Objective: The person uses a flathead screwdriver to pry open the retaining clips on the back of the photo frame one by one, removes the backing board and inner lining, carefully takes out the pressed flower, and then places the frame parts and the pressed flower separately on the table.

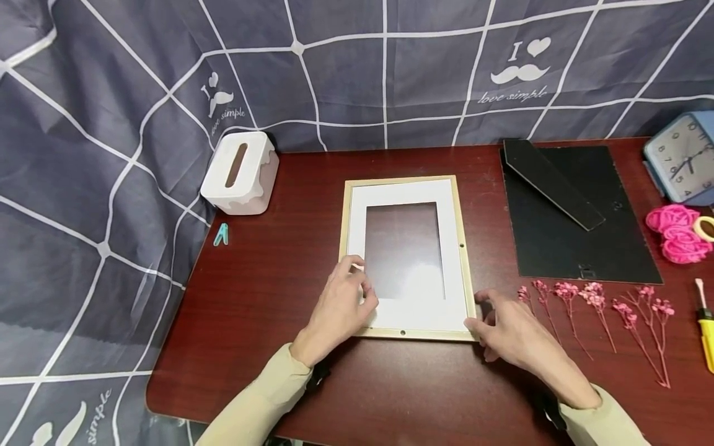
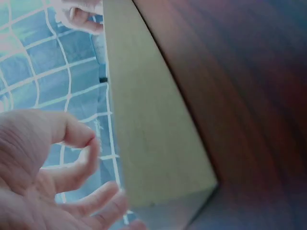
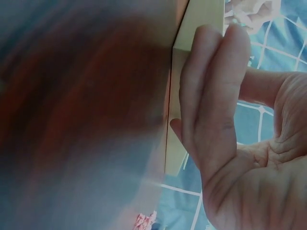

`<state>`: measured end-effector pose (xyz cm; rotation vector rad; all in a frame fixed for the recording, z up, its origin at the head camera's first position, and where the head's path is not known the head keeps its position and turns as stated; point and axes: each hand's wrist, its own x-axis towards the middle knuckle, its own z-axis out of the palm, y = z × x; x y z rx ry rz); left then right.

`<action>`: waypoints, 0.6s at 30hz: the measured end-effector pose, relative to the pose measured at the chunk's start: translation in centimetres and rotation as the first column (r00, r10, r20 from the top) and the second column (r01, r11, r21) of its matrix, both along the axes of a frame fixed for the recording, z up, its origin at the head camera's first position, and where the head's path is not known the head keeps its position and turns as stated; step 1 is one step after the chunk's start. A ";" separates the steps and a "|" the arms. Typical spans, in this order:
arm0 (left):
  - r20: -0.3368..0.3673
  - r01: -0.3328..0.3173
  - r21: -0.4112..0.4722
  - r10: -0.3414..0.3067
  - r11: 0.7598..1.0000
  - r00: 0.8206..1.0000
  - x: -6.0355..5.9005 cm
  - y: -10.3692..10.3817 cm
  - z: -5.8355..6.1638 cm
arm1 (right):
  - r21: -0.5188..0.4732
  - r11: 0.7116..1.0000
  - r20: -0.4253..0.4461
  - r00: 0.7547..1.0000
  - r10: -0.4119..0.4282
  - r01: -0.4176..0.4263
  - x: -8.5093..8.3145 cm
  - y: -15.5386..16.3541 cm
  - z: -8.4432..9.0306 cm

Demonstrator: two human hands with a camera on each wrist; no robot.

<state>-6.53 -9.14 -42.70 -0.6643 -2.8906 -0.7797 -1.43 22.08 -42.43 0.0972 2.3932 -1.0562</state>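
A pale wooden picture frame (image 1: 403, 181) with a white mat lies flat in the middle of the dark red table (image 1: 279, 266). My left hand (image 1: 341, 305) rests over the frame's near left corner, fingertips on the mat. In the left wrist view its fingers (image 2: 72, 172) are loosely curled beside the frame's side (image 2: 148, 120) and grip nothing. My right hand (image 1: 504, 331) is at the near right corner. In the right wrist view its straight fingers (image 3: 216, 96) lie flat against the frame's edge (image 3: 201, 24).
Right of the frame lie a black backing board (image 1: 591, 235) with its stand and several pink dried flower sprigs (image 1: 594, 306). Pink fabric roses (image 1: 677, 234), a blue clock (image 1: 683, 158) and a yellow screwdriver (image 1: 706, 334) line the right edge. A white tissue box (image 1: 240, 174) and a teal clip (image 1: 221, 234) sit at the left.
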 end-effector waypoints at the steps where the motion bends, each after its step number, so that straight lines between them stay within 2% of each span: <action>1: 0.005 -0.017 0.007 0.017 1.000 1.000 -0.1 -0.2 0.1 | 0.002 1.000 0.000 1.000 0.002 -0.002 0.0 0.0 0.0; 4: 0.001 -0.036 -0.044 0.036 0.998 0.999 -0.4 -0.5 0.0 | -0.006 1.000 0.003 1.000 0.000 0.000 0.0 0.0 0.0; 8: 0.032 0.020 -0.145 -0.016 0.989 0.999 -0.2 -0.8 -0.2 | -0.015 1.000 0.003 1.000 -0.005 0.005 0.0 0.0 0.0; 11: 0.067 0.050 -0.155 -0.040 0.987 0.997 -0.1 -0.6 -0.3 | -0.010 1.000 -0.002 1.000 -0.008 0.008 0.0 0.0 0.1; 18: 0.092 0.062 -0.143 -0.050 0.988 0.995 0.0 -0.2 0.0 | -0.005 1.000 -0.019 1.000 -0.016 0.016 0.2 -0.1 0.0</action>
